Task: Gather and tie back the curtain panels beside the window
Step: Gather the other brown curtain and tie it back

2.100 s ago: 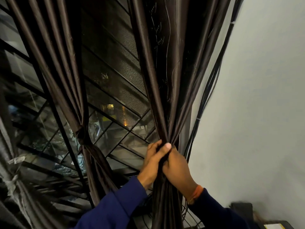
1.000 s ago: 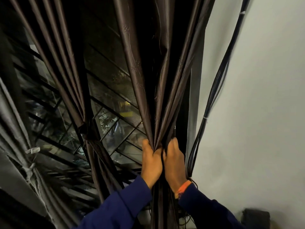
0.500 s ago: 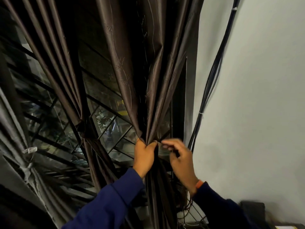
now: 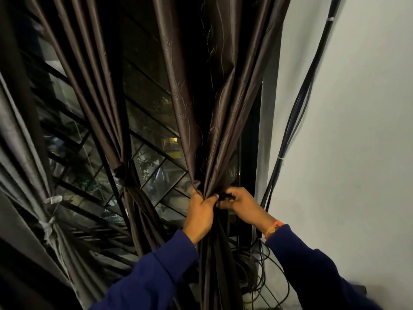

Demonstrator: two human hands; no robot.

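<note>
A dark brown curtain panel (image 4: pixel 207 104) hangs beside the window, bunched into a narrow waist. My left hand (image 4: pixel 201 214) is clenched around that waist. My right hand (image 4: pixel 242 203) sits just to the right of it, fingertips pinching a dark piece of fabric or tie at the bunch; what it is exactly is hard to tell. A second brown panel (image 4: pixel 120 173) to the left is knotted at its middle. A grey panel (image 4: pixel 48 222) at the far left is bound with a pale tie.
Behind the curtains is a window with a black metal grille (image 4: pixel 156 173). A bundle of black cables (image 4: pixel 297 113) runs down the white wall (image 4: pixel 357 153) on the right and coils near the floor (image 4: pixel 261 278).
My right hand let go of the bunched curtain it held with the left and now pinches something at the bunch's right side. My left hand keeps its grip.
</note>
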